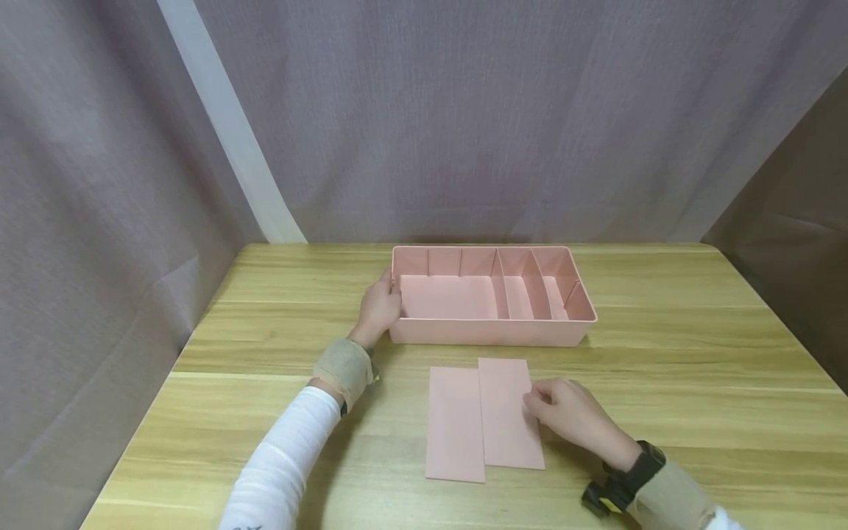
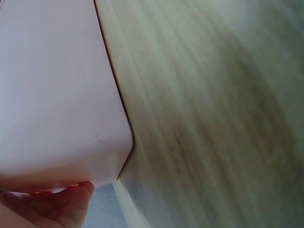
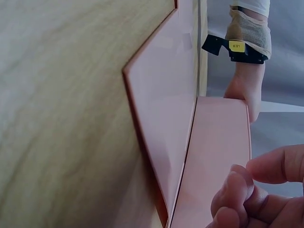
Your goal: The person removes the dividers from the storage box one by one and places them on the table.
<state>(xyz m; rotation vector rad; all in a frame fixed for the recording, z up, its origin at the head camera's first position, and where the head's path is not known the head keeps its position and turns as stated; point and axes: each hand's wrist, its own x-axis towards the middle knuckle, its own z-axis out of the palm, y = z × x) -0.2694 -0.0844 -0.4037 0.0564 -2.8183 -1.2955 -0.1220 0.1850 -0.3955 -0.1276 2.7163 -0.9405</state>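
The pink divided box (image 1: 483, 332) stands near the table's back edge. My left hand (image 1: 380, 305) grips its left end wall at the rim; in the left wrist view, fingers (image 2: 71, 204) lie against the box wall (image 2: 61, 95). Two flat pink panels lie side by side in front of the box, the left panel (image 1: 455, 427) slightly nearer me than the right panel (image 1: 510, 419). By the right panel's right edge is my right hand (image 1: 576, 419), its fingers loosely curled. The right wrist view shows the curled hand (image 3: 256, 194) over a panel (image 3: 159, 99), nothing visible between the fingertips; contact is unclear.
The wooden table (image 1: 265, 331) extends to both sides of the box. Upright dividers (image 1: 533, 283) split the box's right part, with a short one in its right end. A grey curtain (image 1: 464, 118) hangs behind the table.
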